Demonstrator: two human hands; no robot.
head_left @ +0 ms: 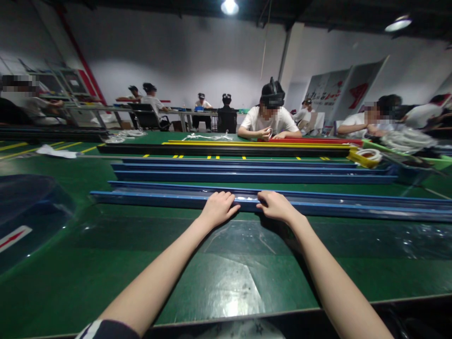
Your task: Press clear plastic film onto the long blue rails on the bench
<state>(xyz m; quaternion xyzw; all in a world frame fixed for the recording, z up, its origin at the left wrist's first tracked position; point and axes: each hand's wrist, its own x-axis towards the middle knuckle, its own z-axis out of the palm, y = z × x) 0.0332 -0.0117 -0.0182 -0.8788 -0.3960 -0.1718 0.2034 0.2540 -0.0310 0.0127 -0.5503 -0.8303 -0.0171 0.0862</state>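
A long blue channel (169,197) lies across the green table, nearest to me of the blue profiles. My left hand (219,207) rests over its front wall with the fingers bent across the edge, gripping it. To the right, my right hand (275,205) has its fingers curled at the same channel's front wall; its thumb and fingertips are close together there. Between the two hands a short stretch of the channel shows, with shiny spots. Clear plastic film (243,238) lies flat on the table in front of the channel, under my wrists.
Behind it lie more blue profiles (254,176), a black profile (212,149) and yellow strips (264,144). A blue plastic bin (31,216) stands at the left. Across the table a person (270,117) works; coiled white tubing (406,140) is at the right.
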